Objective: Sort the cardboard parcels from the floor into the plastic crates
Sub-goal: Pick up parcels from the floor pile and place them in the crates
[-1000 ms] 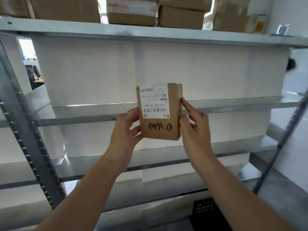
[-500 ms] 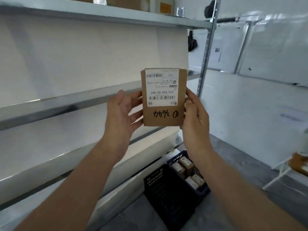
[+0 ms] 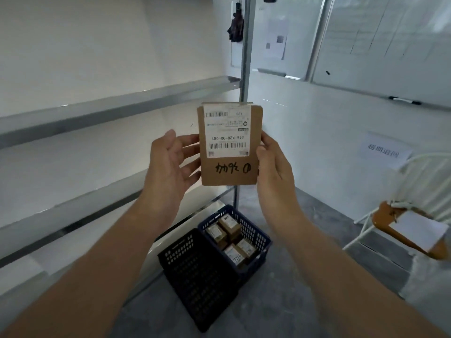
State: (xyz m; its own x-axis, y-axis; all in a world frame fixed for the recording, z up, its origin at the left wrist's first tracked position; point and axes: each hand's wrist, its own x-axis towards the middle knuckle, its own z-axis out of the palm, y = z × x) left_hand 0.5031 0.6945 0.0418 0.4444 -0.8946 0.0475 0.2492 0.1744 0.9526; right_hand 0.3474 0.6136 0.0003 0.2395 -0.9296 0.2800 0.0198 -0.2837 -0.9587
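Shelves (image 3: 109,111) crowd the left. The left hand (image 3: 170,167) rests straight fingers on the left edge of the parcel (image 3: 229,172), held upright in mid-air; the right hand (image 3: 273,172) pinches its right edge. Below, a black crate (image 3: 200,276) touches a blue crate (image 3: 256,235); bare floor (image 3: 324,215) runs right to a chair (image 3: 383,220).

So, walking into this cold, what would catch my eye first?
The brown cardboard parcel with a white barcode label, held up centre frame between the left hand and right hand. Below it on the grey floor, a dark blue plastic crate holds several small cardboard boxes, with a black plastic crate beside it.
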